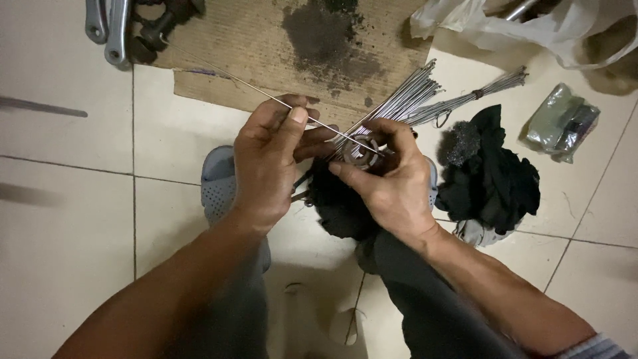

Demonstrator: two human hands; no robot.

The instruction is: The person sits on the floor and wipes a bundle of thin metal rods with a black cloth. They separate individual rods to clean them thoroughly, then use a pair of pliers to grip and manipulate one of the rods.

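My left hand [269, 163] pinches a long thin metal spoke [226, 78] that runs up and left over the cardboard. My right hand [389, 179] grips a small round metal wheel hub [361, 153] with several spokes [405, 100] fanning out of it toward the upper right. The single spoke's near end meets the hub between my two hands. A dark rag [339, 199] hangs below the hub, partly hidden by my hands.
Stained brown cardboard [266, 40] lies on the tiled floor ahead, with metal bike parts [119, 26] at its left corner. A tied bundle of spokes [478, 93], a black cloth heap [492, 179], a green packet [561, 123] and a white plastic bag [531, 26] lie right. A blue-grey slipper [216, 183] is under my left hand.
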